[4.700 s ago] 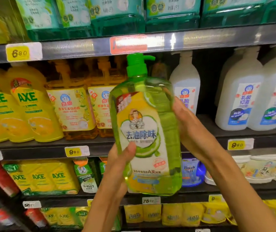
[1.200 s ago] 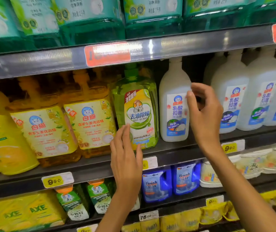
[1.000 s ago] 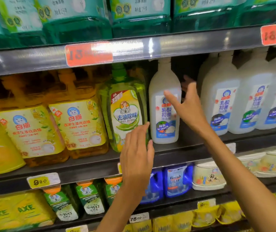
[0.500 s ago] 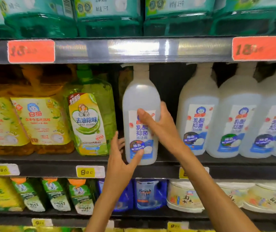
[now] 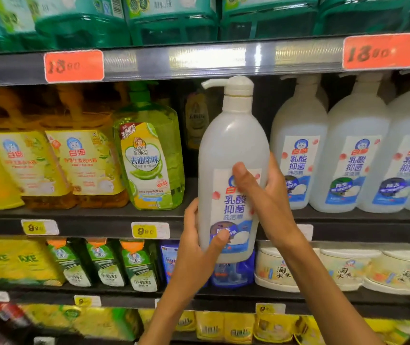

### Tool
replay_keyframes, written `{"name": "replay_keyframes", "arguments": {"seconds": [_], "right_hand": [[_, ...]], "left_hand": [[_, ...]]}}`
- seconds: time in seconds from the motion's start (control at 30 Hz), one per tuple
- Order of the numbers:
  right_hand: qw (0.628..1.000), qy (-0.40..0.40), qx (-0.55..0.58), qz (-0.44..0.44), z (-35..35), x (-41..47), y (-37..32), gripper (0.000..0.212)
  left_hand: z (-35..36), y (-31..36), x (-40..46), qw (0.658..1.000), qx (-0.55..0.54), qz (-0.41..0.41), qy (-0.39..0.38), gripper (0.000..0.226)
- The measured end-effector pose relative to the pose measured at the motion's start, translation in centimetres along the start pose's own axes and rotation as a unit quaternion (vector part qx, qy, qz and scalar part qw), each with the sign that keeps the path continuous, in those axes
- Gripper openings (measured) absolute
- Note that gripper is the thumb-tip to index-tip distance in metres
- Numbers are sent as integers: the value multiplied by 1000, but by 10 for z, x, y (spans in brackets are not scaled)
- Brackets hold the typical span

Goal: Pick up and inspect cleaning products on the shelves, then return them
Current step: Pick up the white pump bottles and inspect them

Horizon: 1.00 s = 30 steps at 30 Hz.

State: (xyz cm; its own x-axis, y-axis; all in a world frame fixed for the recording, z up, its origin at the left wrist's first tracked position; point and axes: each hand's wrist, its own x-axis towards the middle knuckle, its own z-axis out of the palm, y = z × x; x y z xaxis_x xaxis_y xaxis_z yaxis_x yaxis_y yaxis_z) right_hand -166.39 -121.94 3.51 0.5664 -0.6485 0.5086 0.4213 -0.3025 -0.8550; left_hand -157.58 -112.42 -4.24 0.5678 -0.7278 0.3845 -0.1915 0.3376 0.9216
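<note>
Since half a second ago, your white pump bottle (image 5: 232, 150) has come off the shelf and now hangs clear in front of it at centre frame, where before it stood on the board with your hands just closing on it; the green bottle (image 5: 149, 160) you handled earlier is back in its row at centre left.

Largest first: the shelf (image 5: 99, 220) runs the full width of the frame, its edge passing behind the bottle's lower half, with the vacated slot left of the three matching white bottles (image 5: 353, 155) at right. The lifted bottle stands upright, long axis vertical, pump head near the upper shelf's rail and spout pointing frame-left, label facing you.

Your right hand (image 5: 266, 192) wraps the bottle's right flank at mid height, thumb across the label. Your left hand (image 5: 199, 235) cups the lower left side near the base, thumb pressed on the label's lower part. So both hands are clamped on the one bottle, right above left, and it sits between them.

Judging from this, inspection is just beginning; returning it means setting it straight back and slightly down into the gap behind
</note>
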Motion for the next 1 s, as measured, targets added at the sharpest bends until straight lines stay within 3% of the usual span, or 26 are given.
{"name": "replay_keyframes", "arguments": {"seconds": [0.13, 0.23, 0.33, 0.43, 0.57, 0.7, 0.83, 0.93, 1.0], "right_hand": [[999, -6, 41, 17, 13, -11, -18, 43], [997, -23, 74, 23, 16, -18, -31, 45], [989, -58, 133, 33, 19, -20, -40, 63], [974, -78, 205, 62, 27, -25, -41, 35], [975, -37, 183, 118, 30, -31, -37, 16], [986, 52, 131, 91, 36, -33, -41, 42], [991, 93, 48, 81, 39, -32, -39, 29], [981, 51, 139, 125, 25, -30, -39, 29], [958, 33, 241, 153, 17, -29, -33, 27]], "left_hand": [[-6, 20, -13, 999, -26, 28, 26, 72], [-20, 32, -26, 998, -50, 32, 0, 73], [-30, 39, -40, 994, -90, -36, -42, 58], [-32, 34, -52, 982, -121, -129, -71, 48], [-37, 30, -58, 957, -167, -218, -94, 47], [-47, 36, -45, 948, -156, -255, -105, 49], [-39, 37, -47, 939, -192, -269, -100, 37], [-35, 39, -57, 923, -270, -264, -73, 23], [-30, 42, -66, 905, -310, -289, -42, 47]]}}
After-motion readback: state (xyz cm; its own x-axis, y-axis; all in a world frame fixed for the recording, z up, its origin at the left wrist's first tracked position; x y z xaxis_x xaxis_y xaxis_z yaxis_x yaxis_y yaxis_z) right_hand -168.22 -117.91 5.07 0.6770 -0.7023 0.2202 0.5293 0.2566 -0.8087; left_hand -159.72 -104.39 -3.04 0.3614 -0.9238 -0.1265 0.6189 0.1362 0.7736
